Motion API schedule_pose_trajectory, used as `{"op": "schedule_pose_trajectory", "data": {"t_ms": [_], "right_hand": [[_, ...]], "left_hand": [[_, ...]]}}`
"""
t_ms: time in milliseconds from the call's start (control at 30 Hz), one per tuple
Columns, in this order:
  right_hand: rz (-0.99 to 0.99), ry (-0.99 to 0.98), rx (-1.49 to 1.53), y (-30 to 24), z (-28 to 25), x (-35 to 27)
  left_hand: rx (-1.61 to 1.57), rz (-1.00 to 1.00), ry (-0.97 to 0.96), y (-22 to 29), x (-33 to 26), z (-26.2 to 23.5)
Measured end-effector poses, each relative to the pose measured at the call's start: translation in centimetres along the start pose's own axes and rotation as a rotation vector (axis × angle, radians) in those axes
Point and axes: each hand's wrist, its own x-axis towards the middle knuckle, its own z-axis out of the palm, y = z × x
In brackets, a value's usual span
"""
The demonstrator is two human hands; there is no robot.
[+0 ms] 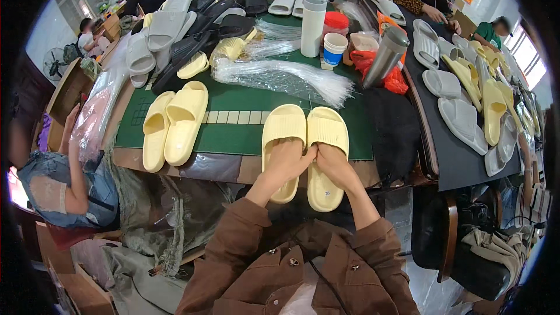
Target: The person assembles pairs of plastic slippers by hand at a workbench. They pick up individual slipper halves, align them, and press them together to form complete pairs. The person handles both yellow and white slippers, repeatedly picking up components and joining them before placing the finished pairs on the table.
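Two pale yellow slide slippers are held side by side at the table's near edge, toes pointing away from me. Inside the left slipper (284, 124), the fingers of my left hand (284, 159) reach under the strap. My right hand (333, 163) has its fingers in the right slipper (328, 130) in the same way. Both thumbs meet between the two inner edges. The straps hide my fingertips. A second yellow pair (185, 122) rests on the green mat (233, 145) to the left. Beyond my hands lies a bundle of clear plastic strands (286, 80).
Grey and black slippers (181, 32) are heaped at the back left. A white bottle (313, 23), a small bucket (334, 49) and a steel tumbler (386, 57) stand behind the strands. More slippers cover the dark right-hand table (431, 134). Several people sit around.
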Motion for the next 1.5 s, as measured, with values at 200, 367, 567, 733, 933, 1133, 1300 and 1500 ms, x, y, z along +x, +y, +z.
{"op": "schedule_pose_trajectory", "data": {"t_ms": [200, 367, 567, 733, 933, 1133, 1300, 1500], "right_hand": [[0.207, -0.266, 0.249, -0.2, -2.1, 0.3], [0.217, -0.275, 0.297, -0.6, -2.0, 0.5], [0.182, -0.255, 0.269, -0.3, -1.6, 0.6], [0.265, -0.312, 0.295, -0.7, -2.3, 0.9], [0.207, -0.33, 0.207, -0.5, -2.2, 0.6], [-0.286, -0.089, -0.122, -1.9, -3.1, -3.8], [-0.142, -0.051, -0.175, -3.9, -5.4, -3.2], [-0.105, 0.211, -0.105, -2.6, -7.0, 1.6]], "left_hand": [[-0.202, -0.004, -0.275, 0.1, 0.2, -3.4], [-0.057, -0.014, -0.174, -0.4, 0.2, -1.5], [-0.001, -0.073, 0.063, 2.0, -0.6, 0.1], [0.004, -0.049, 0.115, 1.9, -0.3, 0.4], [0.081, -0.064, 0.191, 1.5, 0.0, 1.6], [0.143, 0.0, 0.257, 1.0, -0.3, 2.2], [0.088, -0.023, 0.248, 1.0, -0.5, 2.1], [0.093, 0.011, 0.346, 0.9, -0.5, 2.5]]}}
